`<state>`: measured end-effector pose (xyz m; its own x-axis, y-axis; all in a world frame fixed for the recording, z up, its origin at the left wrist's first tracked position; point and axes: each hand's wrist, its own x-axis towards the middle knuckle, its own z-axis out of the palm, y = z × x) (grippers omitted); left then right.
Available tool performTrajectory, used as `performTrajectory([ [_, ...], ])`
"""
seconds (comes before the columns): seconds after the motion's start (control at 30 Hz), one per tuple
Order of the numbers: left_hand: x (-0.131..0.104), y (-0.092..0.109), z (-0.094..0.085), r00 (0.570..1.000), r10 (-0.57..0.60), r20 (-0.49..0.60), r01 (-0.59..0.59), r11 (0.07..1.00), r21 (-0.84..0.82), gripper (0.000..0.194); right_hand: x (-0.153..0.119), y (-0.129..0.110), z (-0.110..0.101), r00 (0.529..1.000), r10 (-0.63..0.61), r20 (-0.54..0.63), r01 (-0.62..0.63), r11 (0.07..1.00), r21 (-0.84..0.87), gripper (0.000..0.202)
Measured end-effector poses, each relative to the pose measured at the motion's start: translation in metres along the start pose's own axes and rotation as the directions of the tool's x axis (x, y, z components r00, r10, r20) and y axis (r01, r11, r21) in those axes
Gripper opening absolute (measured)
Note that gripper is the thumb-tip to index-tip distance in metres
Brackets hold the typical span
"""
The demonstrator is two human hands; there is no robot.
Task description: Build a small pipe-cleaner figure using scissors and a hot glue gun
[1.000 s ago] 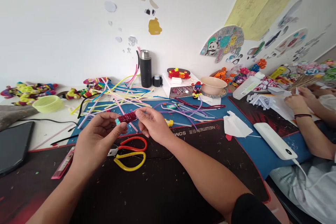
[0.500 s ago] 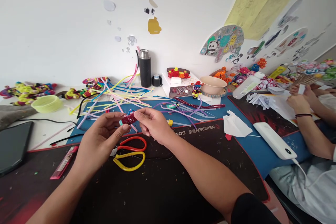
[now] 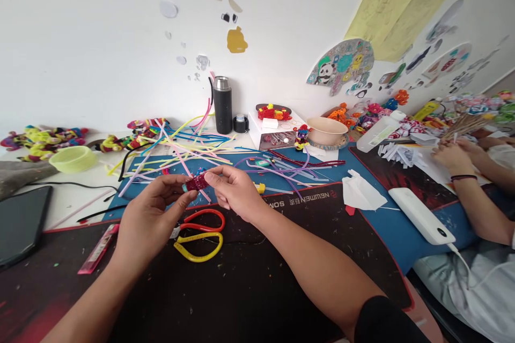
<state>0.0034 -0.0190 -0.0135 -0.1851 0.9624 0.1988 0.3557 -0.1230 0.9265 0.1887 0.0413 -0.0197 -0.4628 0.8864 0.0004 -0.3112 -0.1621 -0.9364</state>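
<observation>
Between my two hands is a small dark-red fuzzy pipe-cleaner piece (image 3: 196, 183) with a light-blue end at its left. My left hand (image 3: 155, 211) pinches that blue end between thumb and fingers. At the other end, my right hand (image 3: 233, 190) presses thumb against fingers on the red part, which partly hides it. Below the hands lie scissors (image 3: 200, 261) with one red and one yellow handle loop, on a black desk mat (image 3: 241, 295). Loose pipe cleaners (image 3: 185, 153) in several colours are spread behind the hands.
A black thermos (image 3: 222, 107) stands by the wall, its cap beside it. To the left are a pink case (image 3: 98, 249), a dark tablet (image 3: 24, 225) and a yellow-green ring (image 3: 73, 159). At right lie a white power bank (image 3: 420, 215), crumpled tissue (image 3: 364, 190) and a co-worker's hands (image 3: 454, 158).
My hands stay almost still, with the red piece turned very slightly between them. The co-worker's hands at right have lowered and come together.
</observation>
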Motion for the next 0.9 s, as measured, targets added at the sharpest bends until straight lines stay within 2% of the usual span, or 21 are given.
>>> performTrajectory([
  [0.17, -0.001, 0.001, 0.001, 0.99, 0.128, -0.062, -0.123, 0.989, 0.081, 0.032, -0.001, -0.004, 0.002, 1.0, -0.004, 0.023, 0.004, 1.0, -0.005, 0.055],
  [0.43, -0.003, -0.004, 0.001, 0.977, 0.214, 0.015, -0.214, 0.971, 0.104, 0.029, -0.005, 0.0, 0.002, 0.998, 0.002, 0.062, 0.008, 0.988, -0.155, 0.047],
  [0.57, -0.002, -0.002, 0.001, 0.983, 0.176, 0.043, -0.179, 0.981, 0.071, 0.032, -0.005, 0.003, 0.001, 0.999, 0.01, 0.046, -0.004, 0.991, -0.137, 0.046],
  [0.8, 0.002, 0.005, 0.0, 0.989, 0.029, 0.143, -0.007, 0.989, -0.15, 0.056, -0.005, -0.002, 0.002, 1.0, 0.019, 0.013, -0.017, 0.989, -0.147, 0.049],
  [0.9, 0.002, 0.01, -0.002, 0.992, -0.014, 0.124, 0.032, 0.989, -0.145, 0.057, -0.005, -0.004, 0.003, 1.0, 0.013, 0.012, -0.011, 0.991, -0.134, 0.05],
])
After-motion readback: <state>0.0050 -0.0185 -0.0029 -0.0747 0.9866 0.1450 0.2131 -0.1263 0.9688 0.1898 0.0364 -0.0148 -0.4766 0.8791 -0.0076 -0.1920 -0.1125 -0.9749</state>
